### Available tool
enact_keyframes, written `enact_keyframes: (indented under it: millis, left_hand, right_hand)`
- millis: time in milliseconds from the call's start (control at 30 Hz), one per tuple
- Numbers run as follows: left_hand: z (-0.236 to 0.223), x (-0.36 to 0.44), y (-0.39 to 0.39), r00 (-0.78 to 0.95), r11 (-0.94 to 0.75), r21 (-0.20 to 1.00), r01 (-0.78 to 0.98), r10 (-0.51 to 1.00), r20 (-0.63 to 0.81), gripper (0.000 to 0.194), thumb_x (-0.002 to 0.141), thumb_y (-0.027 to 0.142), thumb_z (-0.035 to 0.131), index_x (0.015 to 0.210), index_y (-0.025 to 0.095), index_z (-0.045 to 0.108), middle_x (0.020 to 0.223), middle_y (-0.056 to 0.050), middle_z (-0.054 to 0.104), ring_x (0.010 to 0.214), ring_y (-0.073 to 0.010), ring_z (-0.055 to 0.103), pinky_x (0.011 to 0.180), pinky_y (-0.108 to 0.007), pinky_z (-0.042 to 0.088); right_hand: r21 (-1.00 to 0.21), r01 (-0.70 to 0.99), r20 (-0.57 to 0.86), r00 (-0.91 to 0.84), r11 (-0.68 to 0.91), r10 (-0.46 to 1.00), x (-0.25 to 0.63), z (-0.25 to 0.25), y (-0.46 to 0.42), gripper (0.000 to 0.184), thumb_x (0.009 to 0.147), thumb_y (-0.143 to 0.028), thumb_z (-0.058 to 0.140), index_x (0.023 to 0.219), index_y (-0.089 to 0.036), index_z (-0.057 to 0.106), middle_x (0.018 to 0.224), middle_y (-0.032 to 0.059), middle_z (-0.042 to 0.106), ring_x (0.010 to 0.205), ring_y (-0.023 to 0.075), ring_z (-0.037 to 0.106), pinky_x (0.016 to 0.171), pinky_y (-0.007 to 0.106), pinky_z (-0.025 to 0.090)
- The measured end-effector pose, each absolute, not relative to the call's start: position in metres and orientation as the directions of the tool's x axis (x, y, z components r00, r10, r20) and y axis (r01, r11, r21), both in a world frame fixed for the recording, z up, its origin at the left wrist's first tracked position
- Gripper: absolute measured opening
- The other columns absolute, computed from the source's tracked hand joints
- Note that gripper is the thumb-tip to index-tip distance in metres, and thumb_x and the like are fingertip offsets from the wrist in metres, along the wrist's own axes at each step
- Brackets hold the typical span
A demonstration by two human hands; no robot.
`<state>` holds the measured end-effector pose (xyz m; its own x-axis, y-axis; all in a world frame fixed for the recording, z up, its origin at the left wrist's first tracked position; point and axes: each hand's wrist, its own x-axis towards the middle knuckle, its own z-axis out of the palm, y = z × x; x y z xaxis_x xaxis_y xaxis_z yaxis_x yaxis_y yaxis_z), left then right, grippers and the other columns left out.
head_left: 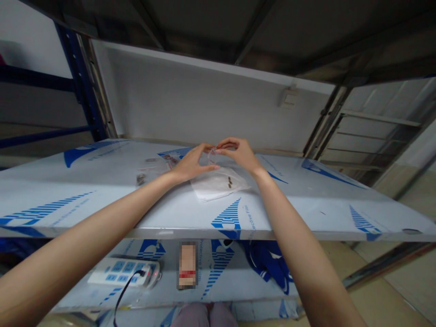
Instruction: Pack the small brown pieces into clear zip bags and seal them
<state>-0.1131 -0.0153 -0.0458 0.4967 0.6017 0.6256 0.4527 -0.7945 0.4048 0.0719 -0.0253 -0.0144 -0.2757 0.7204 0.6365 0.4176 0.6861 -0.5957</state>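
Steel rack shelf [306,204] w/ blue-print protective film holds white poly bag [213,188] w/ sm. dark parts [230,182], plus loose clear bag of misc. bits [148,170] further left; lower shelf [218,290] has power strip [122,272] & blurred pkg [187,265].

Blue steel rack [76,81] with a white back panel [204,104] — dark shelf [204,22] above, beige floor [384,295] below

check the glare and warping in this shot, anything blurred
In the head view, wide-angle distortion bows the shelf edge and stretches the left forearm; soft glare whitens the film-covered shelf top; a pixelated block hides something on the lower shelf.
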Motion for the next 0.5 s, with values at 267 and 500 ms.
enact_keyframes:
  millis: [267,500]
  left_hand:
    - [-0.047,-0.113,-0.012,0.492,-0.786,0.471,0.401,0.618,0.613,0.058,0.07,0.05,0.059,0.115,0.015,0.047,0.114,-0.012,0.057,0.104,-0.0218,0.054,0.09,-0.036,0.041]
    - [-0.048,-0.115,-0.01,0.484,-0.785,0.467,0.408,0.619,0.618,0.06,0.07,0.05,0.059,0.116,0.014,0.046,0.109,-0.012,0.059,0.102,-0.0217,0.054,0.091,-0.037,0.039]
  right_hand:
    - [-0.514,0.526,0.663,-0.258,0.678,0.703,0.066,-0.016,-0.027,0.018,0.074,-0.033,0.061,0.077,-0.018,0.069,0.084,0.0043,0.069,0.083,0.0156,0.061,0.081,0.028,0.043]
    - [-0.479,0.801,0.151,-0.326,0.358,0.933,0.103,-0.016,-0.019,0.01,0.064,-0.018,0.066,0.072,-0.016,0.07,0.068,0.0027,0.067,0.062,0.0138,0.058,0.059,0.024,0.042]
